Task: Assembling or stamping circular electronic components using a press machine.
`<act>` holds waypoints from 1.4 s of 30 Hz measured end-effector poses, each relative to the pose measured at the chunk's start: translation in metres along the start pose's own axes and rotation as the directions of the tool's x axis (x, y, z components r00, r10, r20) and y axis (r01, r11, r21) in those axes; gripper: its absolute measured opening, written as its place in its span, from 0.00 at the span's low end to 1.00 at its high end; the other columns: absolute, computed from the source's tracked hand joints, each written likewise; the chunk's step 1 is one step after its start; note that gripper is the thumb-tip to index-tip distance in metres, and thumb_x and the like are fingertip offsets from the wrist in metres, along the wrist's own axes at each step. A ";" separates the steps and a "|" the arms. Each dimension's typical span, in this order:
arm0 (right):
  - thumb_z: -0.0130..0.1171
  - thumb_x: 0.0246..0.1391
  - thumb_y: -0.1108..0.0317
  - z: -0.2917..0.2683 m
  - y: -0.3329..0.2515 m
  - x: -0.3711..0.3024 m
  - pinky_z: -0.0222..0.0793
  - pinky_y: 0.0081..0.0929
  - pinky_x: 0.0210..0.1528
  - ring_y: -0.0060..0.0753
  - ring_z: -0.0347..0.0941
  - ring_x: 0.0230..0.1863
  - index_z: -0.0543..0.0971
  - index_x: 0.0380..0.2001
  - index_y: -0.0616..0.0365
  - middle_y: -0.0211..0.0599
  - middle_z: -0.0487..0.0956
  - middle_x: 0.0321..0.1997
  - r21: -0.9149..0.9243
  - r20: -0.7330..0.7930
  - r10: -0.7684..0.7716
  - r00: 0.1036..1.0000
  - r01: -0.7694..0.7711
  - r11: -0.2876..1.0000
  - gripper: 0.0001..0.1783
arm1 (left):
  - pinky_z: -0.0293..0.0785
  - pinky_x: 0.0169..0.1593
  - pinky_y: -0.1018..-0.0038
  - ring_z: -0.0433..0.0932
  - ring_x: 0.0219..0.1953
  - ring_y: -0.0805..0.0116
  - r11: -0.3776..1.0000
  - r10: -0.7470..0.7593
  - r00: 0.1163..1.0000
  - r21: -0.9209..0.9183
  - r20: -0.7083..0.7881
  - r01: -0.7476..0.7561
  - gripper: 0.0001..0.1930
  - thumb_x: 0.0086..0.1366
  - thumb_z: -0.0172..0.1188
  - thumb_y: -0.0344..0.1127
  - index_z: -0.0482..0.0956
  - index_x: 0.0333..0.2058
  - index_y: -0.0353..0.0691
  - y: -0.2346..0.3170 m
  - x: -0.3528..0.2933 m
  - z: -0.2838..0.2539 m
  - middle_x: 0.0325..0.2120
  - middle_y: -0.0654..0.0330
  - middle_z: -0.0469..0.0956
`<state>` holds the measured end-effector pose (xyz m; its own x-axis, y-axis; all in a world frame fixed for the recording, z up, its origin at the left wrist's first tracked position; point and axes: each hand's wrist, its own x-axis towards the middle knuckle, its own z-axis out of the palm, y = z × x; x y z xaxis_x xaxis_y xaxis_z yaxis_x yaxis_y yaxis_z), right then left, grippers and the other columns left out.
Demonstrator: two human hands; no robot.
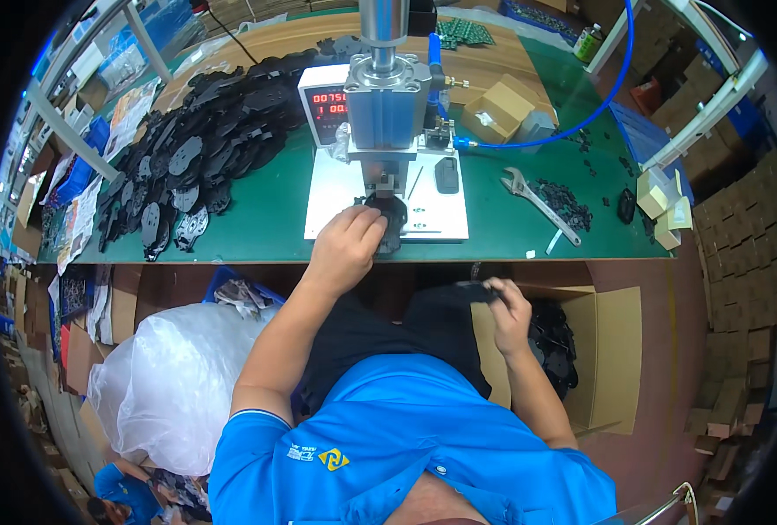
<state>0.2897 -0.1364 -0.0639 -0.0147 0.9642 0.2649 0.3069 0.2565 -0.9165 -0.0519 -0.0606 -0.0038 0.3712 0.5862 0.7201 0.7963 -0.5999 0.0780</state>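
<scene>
A small pneumatic press (388, 109) stands on a white base plate (331, 188) on the green-topped table. Under its ram lies a flat black plastic part (392, 234), and the fingers of my left hand (346, 249) close on its left side. My right hand (511, 317) pinches another black plastic part (471, 292) below the table's front edge, beside an open cardboard box (611, 350). Inside that box are several similar black parts (553, 346). The fingertips of my left hand are partly hidden by the hand itself.
Left of the press spreads a large heap of black parts (187, 157). A display box (325, 105) adjoins the press. To the right lie a wrench (541, 207), small black pieces (567, 206) and an open carton (498, 109). A blue air hose (572, 131) arcs overhead. White plastic bagging (174, 376) bulges at left.
</scene>
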 end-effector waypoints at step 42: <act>0.72 0.43 0.75 0.130 -0.011 0.119 0.74 0.37 0.52 0.44 0.76 0.42 0.91 0.47 0.59 0.39 0.83 0.45 -0.248 0.114 -0.606 0.787 0.613 0.750 0.23 | 0.79 0.71 0.61 0.82 0.67 0.48 0.846 -0.438 0.884 -0.259 0.163 0.467 0.33 0.60 0.67 0.25 0.83 0.67 0.37 -0.065 -0.034 -0.030 0.66 0.50 0.84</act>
<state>0.1609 -0.0160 -0.0610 -0.3062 0.6115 0.7295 0.4570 0.7667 -0.4509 -0.1308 -0.0579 -0.0128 0.0573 0.8696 0.4904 0.7225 -0.3751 0.5808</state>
